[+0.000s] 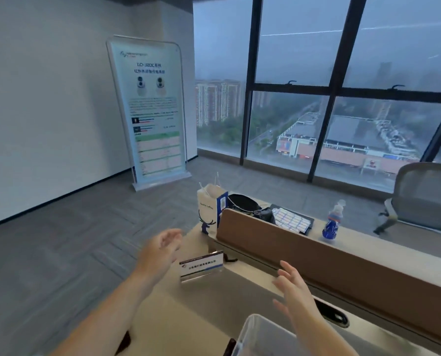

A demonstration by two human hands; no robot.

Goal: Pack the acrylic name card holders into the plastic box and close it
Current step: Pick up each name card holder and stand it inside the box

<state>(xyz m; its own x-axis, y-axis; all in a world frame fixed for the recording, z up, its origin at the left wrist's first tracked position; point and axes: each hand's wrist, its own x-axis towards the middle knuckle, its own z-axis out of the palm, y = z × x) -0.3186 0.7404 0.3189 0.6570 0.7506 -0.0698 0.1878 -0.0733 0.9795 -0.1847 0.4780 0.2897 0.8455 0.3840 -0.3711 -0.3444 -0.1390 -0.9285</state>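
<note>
One acrylic name card holder [201,266] stands upright on the beige desk [214,299], with a white and blue card inside it. My left hand [160,250] hovers just left of it, fingers spread, holding nothing. My right hand [295,291] is raised to the right of the holder, fingers apart and empty, above the far rim of the translucent plastic box [255,335]. Only the box's corner shows at the bottom edge, and its inside is not visible. No lid is in view.
A brown partition [317,255] runs along the desk's far side. Beyond it are a paper bag [210,209], a black bag [247,204], a sheet of labels [291,219] and a blue drink bottle [333,223]. An office chair [425,199] and a banner stand [155,109] stand on the floor.
</note>
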